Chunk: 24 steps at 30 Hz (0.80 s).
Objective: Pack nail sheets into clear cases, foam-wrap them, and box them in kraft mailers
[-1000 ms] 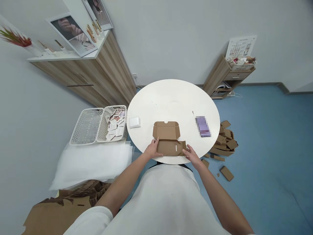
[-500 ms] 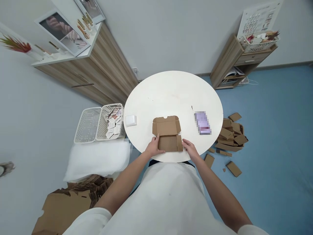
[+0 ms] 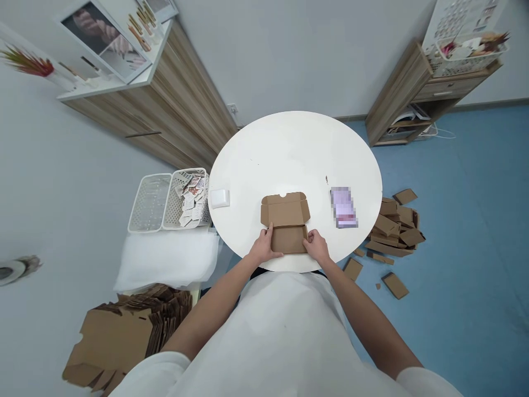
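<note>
A brown cardboard box (image 3: 288, 239) lies on the white table near its front edge, its base formed into a shallow tray. The lid panel (image 3: 285, 210), with side flaps and a small notch, stretches out flat on the far side. My left hand (image 3: 264, 246) grips the box's left wall, thumb along the near edge and fingers at the left side. At the right wall, my right hand (image 3: 317, 246) pinches the cardboard, fingertips reaching over the edge into the box. Both hands are closed on it.
A pixelated purple item (image 3: 344, 207) lies right of the box; a small white case (image 3: 220, 198) sits at the left rim. Beside the table stand a white basket of cards (image 3: 192, 201) and flat cardboard blanks (image 3: 111, 339). Folded boxes (image 3: 392, 229) are heaped on the floor at right.
The box's right end flap, which stuck up before, is now folded in as a wall. My right hand moved from outside the flap onto it. The view has shifted slightly.
</note>
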### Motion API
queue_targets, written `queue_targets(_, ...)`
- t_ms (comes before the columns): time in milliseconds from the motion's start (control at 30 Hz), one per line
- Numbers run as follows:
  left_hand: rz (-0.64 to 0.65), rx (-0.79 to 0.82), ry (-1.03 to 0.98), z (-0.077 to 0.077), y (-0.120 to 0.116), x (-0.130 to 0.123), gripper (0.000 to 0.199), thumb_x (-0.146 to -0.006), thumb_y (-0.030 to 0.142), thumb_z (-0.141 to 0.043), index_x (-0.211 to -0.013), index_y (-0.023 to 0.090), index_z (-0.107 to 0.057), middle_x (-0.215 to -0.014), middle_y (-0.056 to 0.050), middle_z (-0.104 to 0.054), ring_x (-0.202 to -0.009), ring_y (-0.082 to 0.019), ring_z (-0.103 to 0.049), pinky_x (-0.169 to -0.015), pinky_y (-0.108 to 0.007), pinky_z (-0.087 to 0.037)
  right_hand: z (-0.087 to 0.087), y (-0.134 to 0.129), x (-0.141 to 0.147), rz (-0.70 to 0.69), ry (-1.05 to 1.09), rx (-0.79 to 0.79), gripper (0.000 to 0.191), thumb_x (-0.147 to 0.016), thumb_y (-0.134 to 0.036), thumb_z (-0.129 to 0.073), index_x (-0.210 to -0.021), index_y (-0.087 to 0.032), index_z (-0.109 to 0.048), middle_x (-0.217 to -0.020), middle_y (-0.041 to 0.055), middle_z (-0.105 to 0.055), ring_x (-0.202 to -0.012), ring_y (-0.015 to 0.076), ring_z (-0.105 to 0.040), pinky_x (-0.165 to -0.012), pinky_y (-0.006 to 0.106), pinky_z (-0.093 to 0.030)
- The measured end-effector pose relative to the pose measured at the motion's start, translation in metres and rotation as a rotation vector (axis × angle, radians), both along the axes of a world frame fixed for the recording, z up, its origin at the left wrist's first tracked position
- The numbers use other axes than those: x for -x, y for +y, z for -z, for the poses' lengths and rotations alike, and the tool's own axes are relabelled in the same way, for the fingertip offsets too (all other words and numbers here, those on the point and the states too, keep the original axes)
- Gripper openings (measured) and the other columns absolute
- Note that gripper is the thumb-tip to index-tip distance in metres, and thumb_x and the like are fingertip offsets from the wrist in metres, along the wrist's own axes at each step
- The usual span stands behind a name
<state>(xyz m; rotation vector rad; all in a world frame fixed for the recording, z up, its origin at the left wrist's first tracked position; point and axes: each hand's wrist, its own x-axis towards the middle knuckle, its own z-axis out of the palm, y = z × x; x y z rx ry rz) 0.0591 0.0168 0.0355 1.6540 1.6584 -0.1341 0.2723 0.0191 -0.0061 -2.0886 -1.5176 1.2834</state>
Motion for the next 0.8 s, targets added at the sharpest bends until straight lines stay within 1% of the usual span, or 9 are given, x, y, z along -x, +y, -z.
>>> queue_targets(133, -0.022, 0.002, -0.02, 0.0, -0.002, -0.001, 0.116, -0.053, 0.049, -0.07, -0.138, 0.025, 0.005, -0.119, -0.012, -0.035, -0.101, -0.029, -0.05, -0.078, -0.035, -0.042, 0.001, 0.002, 0.002, -0.04, -0.058, 0.018, 0.008, -0.069, -0.021, -0.046, -0.074, -0.023, -0.04, -0.06, -0.0039, -0.051, -0.057, 0.0141, -0.048, -0.052, 0.023, -0.029)
queue_targets(300, -0.042, -0.01, -0.03, 0.001, -0.005, -0.001, 0.114, -0.055, 0.048, -0.07, -0.138, 0.024, 0.004, -0.121, -0.013, -0.034, -0.103, -0.03, -0.049, -0.079, -0.037, -0.042, 0.003, 0.004, 0.004, -0.064, -0.079, 0.016, 0.009, -0.069, -0.018, -0.044, -0.074, -0.023, -0.038, -0.058, -0.0042, -0.049, -0.056, 0.0142, -0.047, -0.051, 0.023, -0.028)
queue_targets(400, -0.059, -0.024, -0.045, 0.001, -0.007, -0.001, 0.114, -0.055, 0.047, -0.07, -0.138, 0.024, 0.005, -0.122, -0.014, -0.034, -0.105, -0.031, -0.048, -0.082, -0.038, -0.041, 0.002, 0.003, 0.004, -0.046, -0.058, 0.028, 0.008, -0.071, -0.022, -0.045, -0.077, -0.023, -0.041, -0.059, -0.004, -0.05, -0.057, 0.0145, -0.049, -0.053, 0.024, -0.03)
queue_targets(467, -0.072, -0.04, -0.078, 0.001, -0.011, 0.0, 0.112, -0.057, 0.046, -0.069, -0.138, 0.025, 0.006, -0.123, -0.014, -0.034, -0.107, -0.031, -0.047, -0.083, -0.039, -0.041, -0.001, 0.002, 0.002, -0.03, -0.02, 0.035, 0.013, -0.072, -0.029, -0.048, -0.083, -0.023, -0.044, -0.062, -0.0034, -0.052, -0.061, 0.0152, -0.051, -0.055, 0.025, -0.033)
queue_targets(600, -0.135, -0.089, -0.188, 0.001, -0.02, 0.002, 0.109, -0.064, 0.05, -0.063, -0.138, 0.022, 0.012, -0.128, -0.015, -0.033, -0.114, -0.032, -0.041, -0.088, -0.043, -0.038, -0.01, -0.008, -0.007, 0.018, 0.101, 0.048, 0.044, -0.068, -0.048, -0.054, -0.103, -0.023, -0.047, -0.078, -0.0001, -0.058, -0.072, 0.0169, -0.056, -0.064, 0.028, -0.039)
queue_targets(667, -0.207, -0.1, -0.252, 0.001, -0.026, 0.005, 0.108, -0.066, 0.052, -0.061, -0.137, 0.021, 0.014, -0.131, -0.017, -0.031, -0.115, -0.031, -0.041, -0.09, -0.043, -0.037, -0.015, -0.015, -0.012, 0.051, 0.191, 0.089, 0.055, -0.067, -0.052, -0.055, -0.113, -0.025, -0.043, -0.092, 0.0022, -0.058, -0.069, 0.0155, -0.057, -0.065, 0.029, -0.042)
queue_targets(733, -0.301, -0.091, -0.305, 0.0, -0.032, 0.007, 0.105, -0.068, 0.052, -0.059, -0.137, 0.021, 0.016, -0.134, -0.018, -0.028, -0.111, -0.029, -0.045, -0.09, -0.042, -0.037, -0.022, -0.024, -0.015, 0.088, 0.314, 0.168, 0.063, -0.067, -0.054, -0.054, -0.121, -0.027, -0.038, -0.11, 0.0054, -0.053, -0.063, 0.0129, -0.058, -0.062, 0.03, -0.045)
queue_targets(800, -0.39, -0.069, -0.343, 0.001, -0.039, 0.009, 0.102, -0.07, 0.052, -0.058, -0.137, 0.023, 0.014, -0.137, -0.019, -0.025, -0.107, -0.027, -0.05, -0.089, -0.042, -0.038, -0.027, -0.032, -0.017, 0.128, 0.441, 0.23, 0.067, -0.066, -0.054, -0.056, -0.124, -0.028, -0.035, -0.123, 0.008, -0.045, -0.063, 0.012, -0.059, -0.063, 0.03, -0.047)
